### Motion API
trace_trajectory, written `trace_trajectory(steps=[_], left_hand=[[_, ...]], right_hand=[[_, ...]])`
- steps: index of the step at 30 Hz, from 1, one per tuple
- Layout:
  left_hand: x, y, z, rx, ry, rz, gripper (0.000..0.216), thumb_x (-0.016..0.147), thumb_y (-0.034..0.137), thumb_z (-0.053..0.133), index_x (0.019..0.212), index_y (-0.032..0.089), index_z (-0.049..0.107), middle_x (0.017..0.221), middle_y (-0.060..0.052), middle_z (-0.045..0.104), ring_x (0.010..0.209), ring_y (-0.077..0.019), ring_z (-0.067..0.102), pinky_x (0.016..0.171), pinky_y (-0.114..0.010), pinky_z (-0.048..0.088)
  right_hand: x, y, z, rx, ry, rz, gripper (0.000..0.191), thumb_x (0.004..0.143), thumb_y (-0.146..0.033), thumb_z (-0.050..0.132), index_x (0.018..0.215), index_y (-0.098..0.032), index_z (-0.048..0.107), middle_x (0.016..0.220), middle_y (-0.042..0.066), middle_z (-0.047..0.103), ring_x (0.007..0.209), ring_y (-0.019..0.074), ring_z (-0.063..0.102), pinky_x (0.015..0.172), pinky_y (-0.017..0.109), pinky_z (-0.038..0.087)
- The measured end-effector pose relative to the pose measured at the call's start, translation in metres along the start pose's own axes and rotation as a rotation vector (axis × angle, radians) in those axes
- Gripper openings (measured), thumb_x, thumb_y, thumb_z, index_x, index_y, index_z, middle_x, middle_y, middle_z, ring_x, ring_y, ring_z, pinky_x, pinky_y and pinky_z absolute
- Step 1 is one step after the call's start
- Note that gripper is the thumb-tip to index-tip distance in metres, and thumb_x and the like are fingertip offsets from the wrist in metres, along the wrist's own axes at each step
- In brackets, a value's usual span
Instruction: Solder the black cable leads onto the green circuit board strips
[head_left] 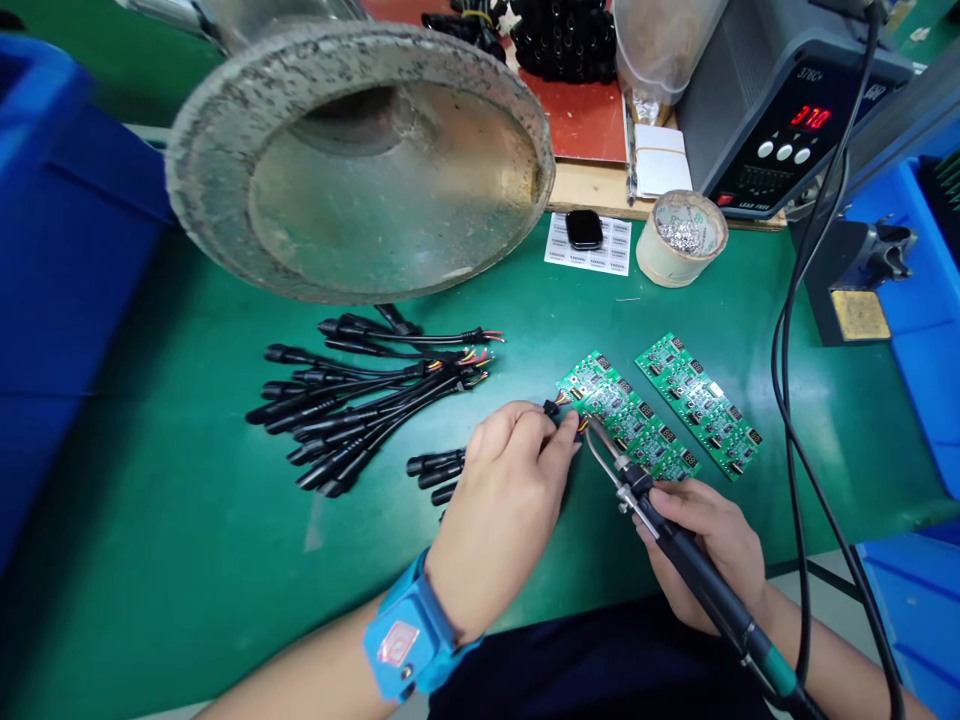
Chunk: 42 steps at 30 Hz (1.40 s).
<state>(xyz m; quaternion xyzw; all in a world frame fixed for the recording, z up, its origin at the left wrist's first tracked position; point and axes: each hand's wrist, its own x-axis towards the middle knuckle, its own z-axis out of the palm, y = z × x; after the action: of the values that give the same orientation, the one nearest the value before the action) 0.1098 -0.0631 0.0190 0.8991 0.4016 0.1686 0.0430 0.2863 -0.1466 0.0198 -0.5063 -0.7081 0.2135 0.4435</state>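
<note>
My left hand (510, 490), with a blue strap on its wrist, pinches a black cable close to its coloured wire ends at the left edge of a green circuit board (637, 415). Several black cables (436, 468) stick out from under that hand. In my right hand (705, 545) is a soldering iron (679, 540), its tip at the wires by the board's edge. Whether the tip touches them I cannot tell. A second green circuit board (701, 405) lies to the right. Left of my hands, a pile of black cables (367, 400) points its bared wire ends rightward.
A large metal fume hood (217, 200) overhangs the back left. A soldering station (795, 130) reading 370 stands back right, near a tape roll (667, 265) and an iron stand (847, 270). Its cord (787, 400) hangs at the right. Blue bins (67, 250) flank the green mat.
</note>
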Motion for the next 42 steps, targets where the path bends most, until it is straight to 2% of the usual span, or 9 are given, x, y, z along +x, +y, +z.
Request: trace_trajectory(steps=[9,14,22,30,35,42], left_hand=[[0.0,-0.001,-0.001,-0.085,0.066,-0.011,0.024,0.088,0.016,0.052,0.107,0.005,0.062,0.081,-0.01,0.059,0.094,-0.027,0.051,0.078,-0.04,0.048],[0.001,-0.001,-0.002,-0.116,0.078,-0.016,0.02,0.086,0.015,0.055,0.1,0.006,0.065,0.078,-0.009,0.058,0.093,-0.0268,0.051,0.079,-0.041,0.048],[0.001,-0.001,-0.002,-0.112,0.036,-0.037,0.022,0.088,0.018,0.05,0.103,0.009,0.064,0.079,-0.009,0.055,0.091,-0.0259,0.05,0.077,-0.041,0.05],[0.002,0.0,-0.001,-0.114,0.011,-0.057,0.022,0.088,0.018,0.051,0.103,0.009,0.064,0.082,-0.009,0.052,0.091,-0.0262,0.049,0.077,-0.042,0.049],[0.002,0.0,-0.002,-0.121,0.002,-0.066,0.022,0.089,0.019,0.049,0.102,0.01,0.064,0.082,-0.009,0.052,0.091,-0.026,0.048,0.077,-0.041,0.049],[0.004,-0.005,-0.003,-0.191,-0.036,-0.059,0.021,0.09,0.02,0.048,0.102,0.012,0.064,0.081,-0.008,0.055,0.088,-0.0244,0.051,0.076,-0.041,0.048]], right_hand=[[0.0,0.002,0.001,-0.039,-0.009,-0.009,0.049,0.077,-0.003,0.056,0.122,-0.017,0.048,0.08,0.004,0.068,0.073,0.0178,0.068,0.072,0.031,0.058],[0.0,0.0,0.0,0.014,0.016,0.064,0.045,0.077,-0.003,0.056,0.118,-0.02,0.05,0.079,0.003,0.068,0.07,0.016,0.067,0.066,0.028,0.058],[-0.002,0.001,0.001,-0.006,0.01,0.096,0.041,0.076,-0.006,0.057,0.114,-0.021,0.053,0.08,0.003,0.068,0.069,0.0166,0.066,0.06,0.027,0.058],[-0.007,-0.001,-0.003,-0.023,0.044,0.102,0.041,0.078,-0.008,0.059,0.117,-0.02,0.052,0.089,0.006,0.069,0.082,0.0198,0.067,0.067,0.03,0.058],[-0.009,0.002,-0.003,-0.013,0.046,0.096,0.041,0.079,-0.006,0.059,0.118,-0.02,0.052,0.087,0.006,0.069,0.082,0.0206,0.067,0.067,0.031,0.059],[-0.02,0.007,0.002,0.035,0.14,0.177,0.037,0.08,-0.005,0.061,0.115,-0.017,0.056,0.091,0.008,0.069,0.085,0.0213,0.068,0.066,0.029,0.058]])
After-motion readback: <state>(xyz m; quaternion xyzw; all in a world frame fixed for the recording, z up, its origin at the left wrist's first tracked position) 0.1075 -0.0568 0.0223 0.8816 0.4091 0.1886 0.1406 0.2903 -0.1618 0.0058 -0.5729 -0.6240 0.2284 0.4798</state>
